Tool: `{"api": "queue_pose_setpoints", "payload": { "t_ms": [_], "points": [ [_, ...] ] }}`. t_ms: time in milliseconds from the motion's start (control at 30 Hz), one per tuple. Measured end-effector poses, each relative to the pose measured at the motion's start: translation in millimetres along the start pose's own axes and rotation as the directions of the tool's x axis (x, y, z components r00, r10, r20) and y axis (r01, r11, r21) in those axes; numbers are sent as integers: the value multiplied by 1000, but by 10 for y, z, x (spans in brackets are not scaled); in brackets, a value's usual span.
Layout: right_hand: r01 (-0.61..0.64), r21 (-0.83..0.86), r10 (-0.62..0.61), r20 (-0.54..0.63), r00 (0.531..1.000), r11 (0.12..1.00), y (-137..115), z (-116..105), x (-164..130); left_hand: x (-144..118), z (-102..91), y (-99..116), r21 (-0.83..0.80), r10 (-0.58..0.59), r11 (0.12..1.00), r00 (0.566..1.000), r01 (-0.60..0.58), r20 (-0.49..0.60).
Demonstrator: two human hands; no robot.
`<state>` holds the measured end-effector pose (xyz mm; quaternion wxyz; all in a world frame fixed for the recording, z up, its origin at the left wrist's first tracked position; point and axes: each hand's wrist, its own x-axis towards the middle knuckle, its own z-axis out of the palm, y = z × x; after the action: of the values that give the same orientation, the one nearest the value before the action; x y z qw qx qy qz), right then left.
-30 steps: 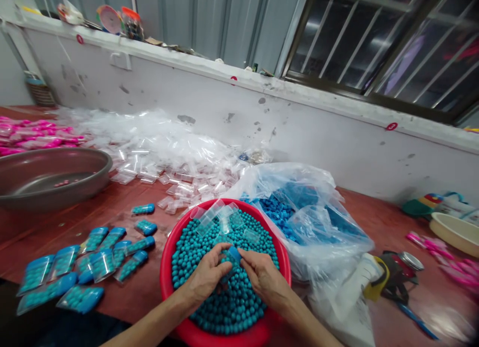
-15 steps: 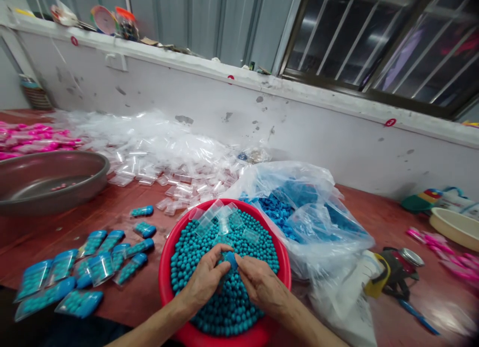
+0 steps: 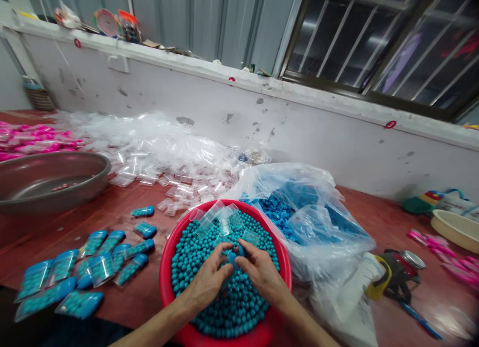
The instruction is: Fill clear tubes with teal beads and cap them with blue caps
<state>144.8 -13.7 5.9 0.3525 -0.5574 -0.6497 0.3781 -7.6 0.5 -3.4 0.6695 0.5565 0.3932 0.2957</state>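
Note:
A red basin (image 3: 166, 267) full of small teal balls (image 3: 190, 252) sits at the front of the red table. Over it my left hand (image 3: 207, 279) and my right hand (image 3: 262, 274) meet, both gripping a small clear container with a blue cap (image 3: 232, 257). Several empty clear containers (image 3: 220, 217) lie on the balls at the basin's far side. Filled, blue-capped containers (image 3: 86, 267) lie in a group on the table to the left.
A clear bag of blue caps (image 3: 295, 212) stands right of the basin. A heap of empty clear containers (image 3: 160, 152) lies behind. A grey metal basin (image 3: 48, 180) and pink filled containers (image 3: 33, 137) are at the left. A tape dispenser (image 3: 392, 272) lies at the right.
My hands have shifted slightly further into the basin, and my right fingers now press over the blue cap, hiding most of it.

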Motion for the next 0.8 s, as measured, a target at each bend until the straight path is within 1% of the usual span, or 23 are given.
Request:
{"api": "queue_pose_setpoints", "payload": {
  "t_ms": [67,133,200,300,467,533,633,733,800],
  "points": [
    [56,-135,-42,106,994,989,-45,50,-58,6,-2,2,-50,36,998,999,-36,-10],
    [93,-262,-52,159,986,960,-71,110,-98,22,-4,6,-97,93,991,995,-96,-33],
    [91,-382,-33,155,987,920,-81,174,-115,38,-3,13,-127,130,983,991,-134,-45],
    [63,-492,-14,102,995,868,-99,260,-118,40,4,38,-146,136,979,990,-141,-45],
    [70,-522,-84,-3,996,850,-129,401,-133,17,2,74,-129,91,987,995,-96,-41],
    [67,-517,-100,-37,994,854,-131,466,-136,28,-10,65,-100,77,992,995,-83,-65],
    [51,-517,-92,-54,994,854,-146,535,-135,64,-19,24,-19,105,994,989,-107,-107],
    [36,-516,-54,-20,998,856,-168,516,-143,89,-14,-20,91,171,983,973,-158,-153],
    [79,-473,-47,77,996,877,-161,442,-150,72,-40,-20,163,207,970,963,-180,-171]
  ]
}}
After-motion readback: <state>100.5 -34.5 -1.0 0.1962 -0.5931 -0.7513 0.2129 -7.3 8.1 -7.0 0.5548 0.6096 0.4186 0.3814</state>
